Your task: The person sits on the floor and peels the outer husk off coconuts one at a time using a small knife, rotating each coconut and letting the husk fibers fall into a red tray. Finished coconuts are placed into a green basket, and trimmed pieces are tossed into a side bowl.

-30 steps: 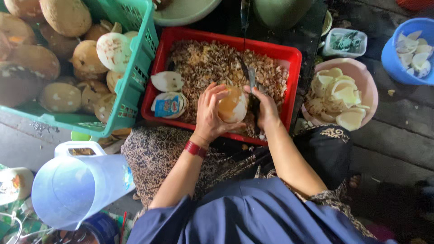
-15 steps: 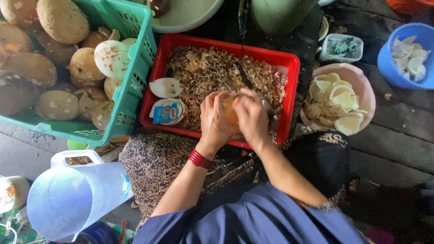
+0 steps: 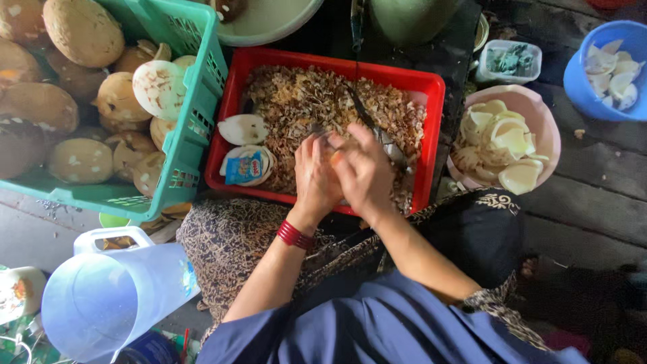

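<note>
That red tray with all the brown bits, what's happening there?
A person is holding a small round fruit in both hands over the red tray, which is full of brown peelings. The left hand cups it, and the right hand works a knife against it. White peeled pieces sit in the pink bowl, and unpeeled fruits fill the green crate.

Left hand [image 3: 315, 174] and right hand [image 3: 364, 174] clasped round a coconut piece [image 3: 335, 158], over red crate [image 3: 431, 128] of brown shavings [image 3: 296, 101]; green crate [image 3: 195, 94] alongside
</note>
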